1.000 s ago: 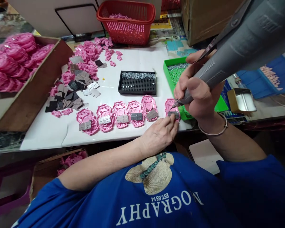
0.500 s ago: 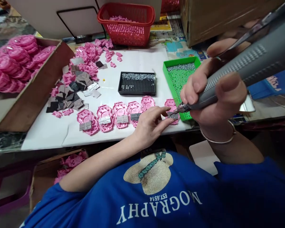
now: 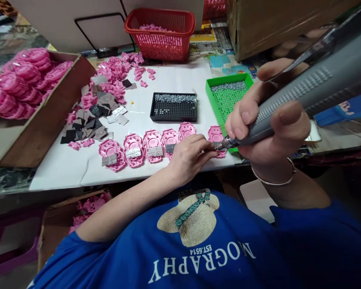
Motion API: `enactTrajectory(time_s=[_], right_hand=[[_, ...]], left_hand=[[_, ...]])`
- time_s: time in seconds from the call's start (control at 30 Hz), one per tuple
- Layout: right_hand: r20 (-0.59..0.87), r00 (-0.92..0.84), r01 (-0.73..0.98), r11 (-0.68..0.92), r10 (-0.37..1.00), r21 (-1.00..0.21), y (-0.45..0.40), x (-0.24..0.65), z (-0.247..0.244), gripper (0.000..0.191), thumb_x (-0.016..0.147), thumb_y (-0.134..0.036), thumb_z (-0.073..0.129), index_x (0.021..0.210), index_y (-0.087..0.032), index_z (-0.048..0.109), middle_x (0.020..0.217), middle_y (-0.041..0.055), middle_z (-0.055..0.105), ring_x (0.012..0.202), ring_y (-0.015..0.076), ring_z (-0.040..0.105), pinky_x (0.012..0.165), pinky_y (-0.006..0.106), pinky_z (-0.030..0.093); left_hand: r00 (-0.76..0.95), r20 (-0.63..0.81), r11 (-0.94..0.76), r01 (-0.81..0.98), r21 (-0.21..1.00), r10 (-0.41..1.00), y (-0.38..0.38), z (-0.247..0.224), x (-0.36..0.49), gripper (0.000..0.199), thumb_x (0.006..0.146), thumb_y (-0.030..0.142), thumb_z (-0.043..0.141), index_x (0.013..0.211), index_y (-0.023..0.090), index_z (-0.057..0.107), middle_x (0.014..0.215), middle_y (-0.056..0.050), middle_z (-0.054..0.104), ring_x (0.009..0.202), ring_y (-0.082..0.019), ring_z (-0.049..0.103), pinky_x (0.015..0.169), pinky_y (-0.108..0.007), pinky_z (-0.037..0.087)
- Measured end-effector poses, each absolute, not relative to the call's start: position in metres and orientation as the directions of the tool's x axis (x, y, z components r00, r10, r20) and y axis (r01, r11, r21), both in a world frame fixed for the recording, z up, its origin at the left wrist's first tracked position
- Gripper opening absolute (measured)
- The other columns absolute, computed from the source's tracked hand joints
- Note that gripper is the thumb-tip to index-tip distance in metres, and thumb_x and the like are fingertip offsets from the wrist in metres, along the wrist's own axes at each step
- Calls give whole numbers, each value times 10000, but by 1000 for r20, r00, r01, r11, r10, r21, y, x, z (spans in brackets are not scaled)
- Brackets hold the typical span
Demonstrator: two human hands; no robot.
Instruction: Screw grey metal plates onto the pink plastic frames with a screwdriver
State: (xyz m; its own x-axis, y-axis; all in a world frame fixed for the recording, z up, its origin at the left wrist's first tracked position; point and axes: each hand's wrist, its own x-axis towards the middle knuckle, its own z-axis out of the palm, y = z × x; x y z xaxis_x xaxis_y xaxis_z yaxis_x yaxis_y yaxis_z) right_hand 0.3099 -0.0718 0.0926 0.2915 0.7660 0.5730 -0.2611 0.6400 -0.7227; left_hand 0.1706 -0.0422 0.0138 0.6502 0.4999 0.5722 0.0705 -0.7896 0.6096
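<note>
My right hand (image 3: 272, 154) is wrapped round a grey electric screwdriver (image 3: 297, 92). Its bit points down and left at a grey plate on the rightmost pink plastic casing (image 3: 215, 133). My left hand (image 3: 189, 155) has thumb and fingers pinched together beside the bit, at the plate's left end. What lies between those fingertips is hidden. To the left, several more pink casings (image 3: 134, 140) stand in a row. Most bear a grey or silvery plate (image 3: 133, 153) across the lower part; the one nearest my left hand is partly covered.
A black perforated tray (image 3: 174, 114) and a green tray (image 3: 219, 106) hold small screws. Loose plates (image 3: 92, 122) and pink parts (image 3: 112, 68) are heaped left. A cardboard box (image 3: 45, 132) of pink pieces stands far left, a red basket (image 3: 159, 38) behind.
My left thumb and fingers have closed together beside the bit. The screwdriver tip has shifted slightly left and down with my right hand.
</note>
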Motion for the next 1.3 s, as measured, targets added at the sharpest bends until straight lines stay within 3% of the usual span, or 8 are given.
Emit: enactTrajectory(time_s=[0.1, 0.23, 0.33, 0.43, 0.53, 0.97, 1.1, 1.3], right_hand=[[567, 272, -278, 628, 777, -727, -70, 312, 89, 275, 709, -376, 741, 911, -261, 594, 551, -92, 502, 330, 81, 395, 290, 270, 281], [558, 317, -209, 630, 767, -748, -72, 316, 87, 270, 708, -384, 749, 909, -259, 620, 576, -82, 506, 357, 82, 420, 296, 270, 283], [547, 364, -105, 616, 754, -780, -71, 320, 81, 278, 681, -387, 769, 900, -298, 622, 584, -75, 505, 380, 98, 434, 319, 288, 317], [510, 335, -20, 547, 792, -837, -68, 323, 69, 338, 675, -455, 769, 954, -342, 615, 594, -70, 532, 392, 124, 438, 353, 304, 335], [499, 334, 56, 512, 799, -857, -63, 326, 56, 395, 684, -541, 740, 1018, -379, 604, 607, -59, 552, 424, 157, 486, 390, 318, 386], [560, 290, -62, 599, 776, -798, -56, 323, 45, 275, 752, -379, 714, 1022, -355, 668, 634, -57, 551, 428, 134, 444, 423, 310, 343], [599, 256, -29, 626, 758, -780, -51, 325, 39, 295, 766, -421, 707, 1048, -365, 641, 587, -67, 519, 410, 125, 413, 419, 298, 348], [566, 226, 3, 580, 793, -814, -51, 329, 35, 278, 754, -432, 726, 1013, -372, 646, 631, -59, 484, 460, 119, 424, 529, 318, 478]], left_hand=[[675, 610, -867, 93, 489, 416, -42, 14, 170, 174, 968, 276, 571, 915, 121, 630, 753, -34, 597, 684, -126, 525, 635, -246, 432], [672, 582, -867, 192, 460, 457, -50, 10, 168, 278, 964, 373, 574, 961, 103, 640, 764, -53, 612, 709, -143, 545, 639, -256, 447], [742, 569, -931, 227, 285, 355, -60, 4, 167, 239, 976, 309, 555, 871, 121, 659, 748, -54, 640, 685, -153, 535, 630, -278, 438], [839, 515, -981, 193, 18, 175, -69, 1, 169, 208, 971, 231, 544, 1078, 98, 662, 1038, -101, 718, 748, -169, 567, 634, -305, 443], [892, 415, -967, 236, -93, 178, -71, 0, 172, 300, 976, 186, 505, 1234, 68, 603, 1304, -161, 636, 833, -188, 600, 652, -320, 460], [890, 394, -963, 266, -43, 228, -70, -3, 177, 293, 985, 215, 486, 1198, 68, 623, 1328, -203, 614, 843, -210, 610, 658, -342, 452], [898, 375, -964, 263, -35, 232, -69, -2, 176, 302, 996, 221, 464, 1211, 72, 613, 1340, -194, 607, 856, -208, 607, 669, -343, 459], [908, 362, -968, 246, -57, 210, -69, -3, 177, 301, 996, 187, 447, 1212, 54, 610, 1326, -200, 613, 857, -209, 606, 648, -343, 443]])
